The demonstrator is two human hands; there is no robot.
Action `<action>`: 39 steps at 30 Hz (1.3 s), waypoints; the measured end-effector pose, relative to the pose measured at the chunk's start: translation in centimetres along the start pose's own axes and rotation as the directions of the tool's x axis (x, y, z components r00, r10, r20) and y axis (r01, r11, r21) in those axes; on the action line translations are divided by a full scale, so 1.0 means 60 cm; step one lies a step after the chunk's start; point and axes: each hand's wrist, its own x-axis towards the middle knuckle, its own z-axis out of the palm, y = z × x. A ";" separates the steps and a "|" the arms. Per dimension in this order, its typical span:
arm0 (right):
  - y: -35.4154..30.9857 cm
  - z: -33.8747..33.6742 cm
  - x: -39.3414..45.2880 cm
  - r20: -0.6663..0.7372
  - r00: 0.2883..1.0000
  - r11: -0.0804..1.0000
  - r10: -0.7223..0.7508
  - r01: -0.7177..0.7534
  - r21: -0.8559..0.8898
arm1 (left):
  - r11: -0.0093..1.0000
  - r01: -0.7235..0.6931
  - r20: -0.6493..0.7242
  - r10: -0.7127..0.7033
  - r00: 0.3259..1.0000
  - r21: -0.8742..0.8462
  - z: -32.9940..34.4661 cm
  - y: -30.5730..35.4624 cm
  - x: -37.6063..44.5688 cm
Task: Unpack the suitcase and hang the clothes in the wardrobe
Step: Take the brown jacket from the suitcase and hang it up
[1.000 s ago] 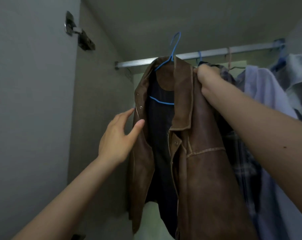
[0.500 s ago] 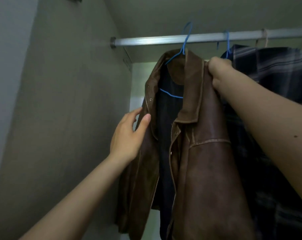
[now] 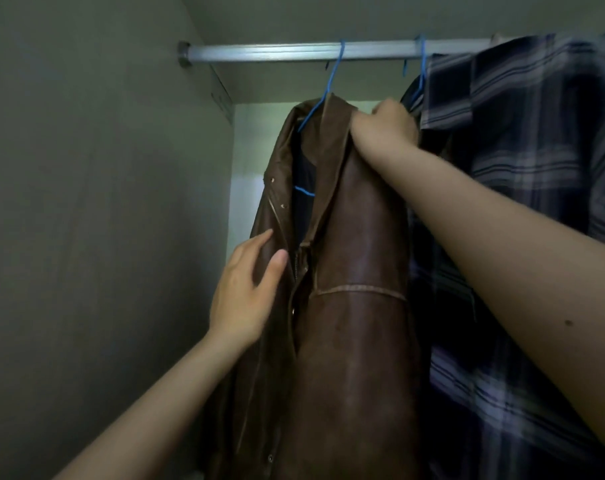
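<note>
A brown leather jacket (image 3: 356, 258) hangs on a blue wire hanger (image 3: 332, 77) whose hook sits over the silver wardrobe rail (image 3: 277, 51). My right hand (image 3: 384, 128) grips the jacket's right shoulder just below the collar. My left hand (image 3: 249, 289) lies with straight fingers against the jacket's left front panel, thumb near the zip. The jacket hangs open, showing its dark lining. The suitcase is out of view.
A dark plaid shirt (image 3: 523, 161) hangs on another blue hanger (image 3: 421, 67) right of the jacket, touching it. The wardrobe's side wall (image 3: 103, 202) stands close on the left, with a gap between it and the jacket.
The hanger hook has gone from just under the rail onto it. My left hand has moved from the jacket's edge onto its front panel. The view has shifted closer.
</note>
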 end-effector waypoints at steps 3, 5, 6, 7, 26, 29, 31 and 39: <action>0.007 -0.015 -0.026 -0.020 0.999 0.998 -0.049 0.049 0.030 | 1.000 0.000 -0.020 -0.001 1.000 -0.015 -0.012 0.017 -0.025; 0.016 -0.018 -0.045 -0.057 0.995 0.994 -0.087 0.090 0.061 | 1.000 -0.014 -0.022 0.014 1.000 -0.013 -0.021 0.031 -0.039; 0.021 -0.020 -0.057 -0.073 0.992 0.991 -0.106 0.112 0.074 | 1.000 -0.015 -0.019 0.015 1.000 -0.009 -0.026 0.040 -0.047; 0.024 -0.022 -0.069 -0.085 0.988 0.986 -0.127 0.134 0.094 | 1.000 -0.005 -0.014 0.005 1.000 -0.002 -0.033 0.050 -0.058; -0.009 -0.145 -0.266 0.336 0.923 0.975 -0.187 0.217 -0.054 | 0.990 0.112 0.009 -0.113 0.994 0.083 -0.168 0.245 -0.231; -0.024 -0.197 -0.332 0.263 0.937 0.962 -0.230 0.260 -0.087 | 0.993 0.103 0.034 -0.105 0.994 0.064 -0.190 0.292 -0.269; -0.034 -0.234 -0.379 0.224 0.940 0.953 -0.258 0.286 -0.099 | 0.992 0.061 0.084 -0.071 0.994 0.109 -0.209 0.316 -0.315; -0.060 -0.355 -0.546 0.357 0.925 0.981 -0.131 0.173 -0.088 | 0.991 0.129 0.040 -0.130 0.991 0.028 -0.285 0.412 -0.465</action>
